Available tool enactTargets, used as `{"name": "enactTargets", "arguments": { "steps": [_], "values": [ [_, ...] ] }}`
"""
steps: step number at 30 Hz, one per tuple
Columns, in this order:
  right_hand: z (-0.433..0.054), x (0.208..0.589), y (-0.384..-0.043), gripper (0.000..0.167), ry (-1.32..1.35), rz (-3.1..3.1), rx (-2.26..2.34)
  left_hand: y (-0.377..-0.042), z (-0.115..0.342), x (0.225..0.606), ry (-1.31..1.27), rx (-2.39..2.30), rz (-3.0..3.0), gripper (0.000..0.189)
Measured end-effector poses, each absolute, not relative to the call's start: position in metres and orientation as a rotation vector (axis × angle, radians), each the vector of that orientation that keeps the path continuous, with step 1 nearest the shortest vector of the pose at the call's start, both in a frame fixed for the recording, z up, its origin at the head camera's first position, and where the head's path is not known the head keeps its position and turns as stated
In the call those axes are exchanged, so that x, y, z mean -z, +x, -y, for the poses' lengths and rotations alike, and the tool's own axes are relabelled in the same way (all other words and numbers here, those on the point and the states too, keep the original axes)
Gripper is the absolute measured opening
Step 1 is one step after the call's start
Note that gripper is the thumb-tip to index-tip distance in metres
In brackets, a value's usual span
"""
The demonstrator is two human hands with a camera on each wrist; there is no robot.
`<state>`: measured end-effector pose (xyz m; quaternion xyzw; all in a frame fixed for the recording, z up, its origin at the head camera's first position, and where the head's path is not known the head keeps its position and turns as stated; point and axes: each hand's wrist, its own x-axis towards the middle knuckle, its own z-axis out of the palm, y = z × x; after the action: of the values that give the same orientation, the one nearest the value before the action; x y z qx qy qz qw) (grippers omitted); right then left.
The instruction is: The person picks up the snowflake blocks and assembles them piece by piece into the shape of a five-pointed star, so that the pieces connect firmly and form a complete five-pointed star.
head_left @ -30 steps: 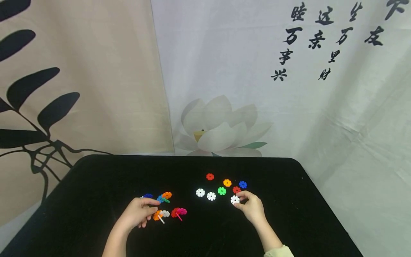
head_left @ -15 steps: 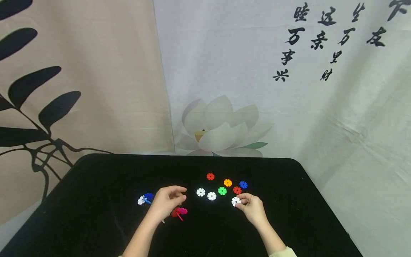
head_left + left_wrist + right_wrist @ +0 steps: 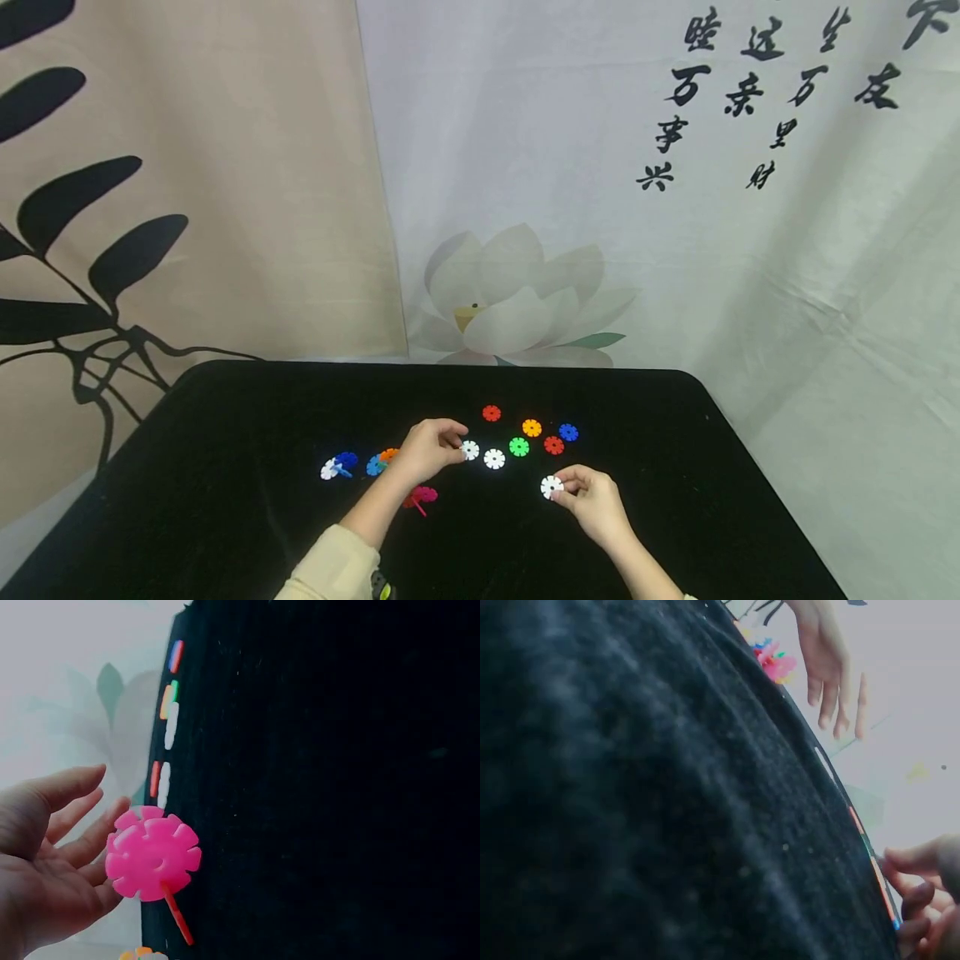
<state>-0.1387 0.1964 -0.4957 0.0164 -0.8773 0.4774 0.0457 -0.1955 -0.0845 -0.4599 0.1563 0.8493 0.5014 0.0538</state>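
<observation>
While right hand [image 3: 596, 504] pinches white disc [image 3: 551, 487] lower right of centre, left hand [image 3: 429, 450], fingers loose, covers edge of second white disc [image 3: 471, 450] mid-frame, can't tell if touching. Left forearm [image 3: 378, 508] partly hides orange-blue piece [image 3: 375, 466].

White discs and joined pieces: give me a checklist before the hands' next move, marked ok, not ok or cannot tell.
Right hand pinching a white disc: ok.
Left hand gripping the leftmost loose white disc: not ok, it looks open.
Other loose white disc free of both hands: ok.
Pink-and-red piece clear of the left forearm: cannot tell.
Orange-and-white piece fully visible: not ok.
</observation>
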Motion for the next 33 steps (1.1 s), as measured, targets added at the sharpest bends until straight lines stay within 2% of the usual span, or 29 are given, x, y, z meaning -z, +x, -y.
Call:
{"name": "enactTargets", "arguments": {
  "steps": [13, 33],
  "values": [
    [-0.194, 0.478, -0.124, 0.015, 0.060, 2.650, -1.607, -0.220, 0.074, 0.474, 0.424, -1.289, -2.647, 0.033],
    [-0.183, 0.446, -0.104, 0.015, -0.057, 2.493, -1.747, -0.216, 0.076, 0.472, 0.478, -1.343, -2.606, 0.011]
  ]
}}
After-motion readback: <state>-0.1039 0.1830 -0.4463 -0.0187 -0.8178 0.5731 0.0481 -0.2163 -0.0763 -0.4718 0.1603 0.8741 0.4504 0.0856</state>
